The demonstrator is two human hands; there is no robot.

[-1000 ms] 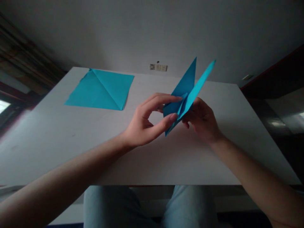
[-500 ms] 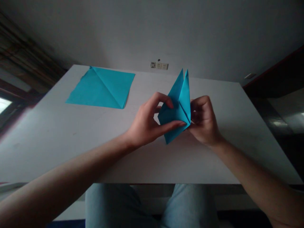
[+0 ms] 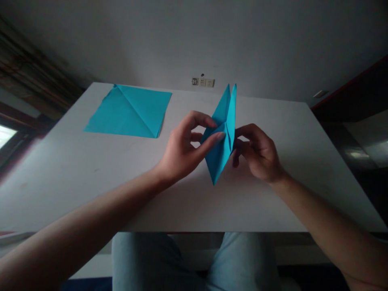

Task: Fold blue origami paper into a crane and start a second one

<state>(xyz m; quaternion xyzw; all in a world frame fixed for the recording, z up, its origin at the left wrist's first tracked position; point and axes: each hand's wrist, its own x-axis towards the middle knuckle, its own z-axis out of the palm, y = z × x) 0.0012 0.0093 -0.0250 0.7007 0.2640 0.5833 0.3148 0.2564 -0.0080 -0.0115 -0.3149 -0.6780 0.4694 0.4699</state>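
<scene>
My left hand (image 3: 183, 151) pinches the folded paper (image 3: 216, 163), long axis pointing away; my right hand (image 3: 259, 155) meets its right side, grip unclear

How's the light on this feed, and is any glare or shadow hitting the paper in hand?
Head view: dim overall, darker toward the corners; head view: the bright patch at far left is washed out, away from the folded blue paper, whose creases still show; head view: a soft shadow falls on the white table below the right hand.
</scene>
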